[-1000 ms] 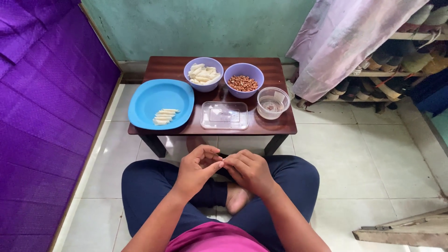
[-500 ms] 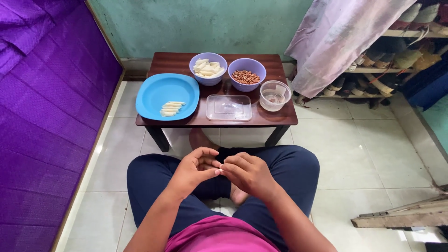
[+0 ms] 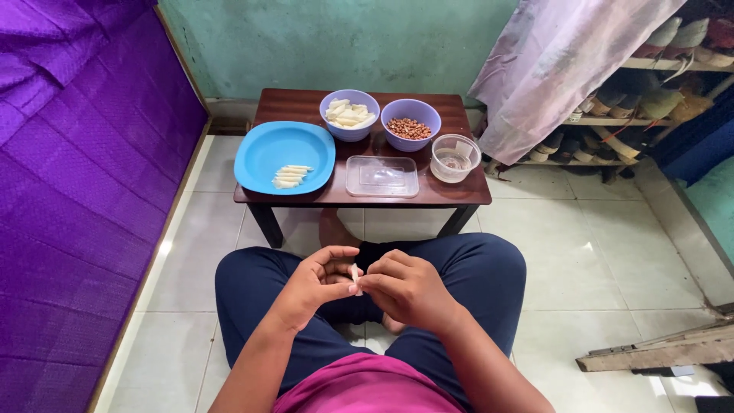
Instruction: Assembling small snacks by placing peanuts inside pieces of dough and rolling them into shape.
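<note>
Small pale strip [image 3: 355, 277] sits over the lap, pinched between both hands' fingertips. Left hand [image 3: 317, 277] and right hand [image 3: 405, 289] are both closed on it. It looks light, soft and easy to tear, so probably best held at the ends, gently. Ahead, the low table [image 3: 447, 196] carries a blue plate [image 3: 264, 149] with finished strips [image 3: 289, 177], two bowls, a clear tray [image 3: 381, 177] and a cup [image 3: 454, 157].
</note>
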